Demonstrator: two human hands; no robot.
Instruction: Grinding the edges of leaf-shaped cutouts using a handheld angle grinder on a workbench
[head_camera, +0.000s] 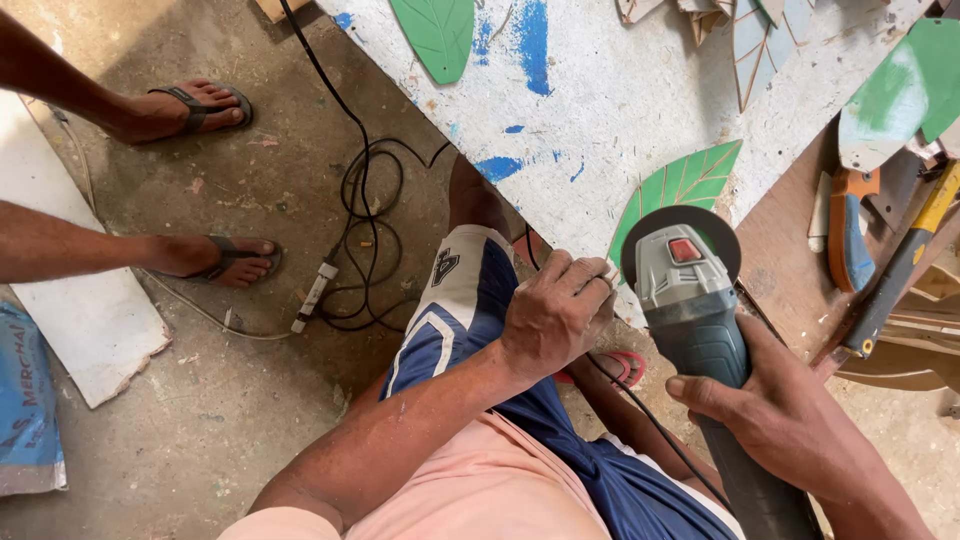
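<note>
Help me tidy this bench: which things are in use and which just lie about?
In use: angle grinder in right hand; left hand at table edge; green leaf cutout.

Lying about: hammer, second green leaf, coiled cable.

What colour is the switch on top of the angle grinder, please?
Red, on the grey angle grinder; the head view shows it best.

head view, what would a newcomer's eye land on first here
The grey grinder at centre right, gripped by the right hand, its disc at a green leaf cutout on the paint-spattered board. The left hand is closed at the board's edge; another person's sandalled feet stand upper left.
</note>
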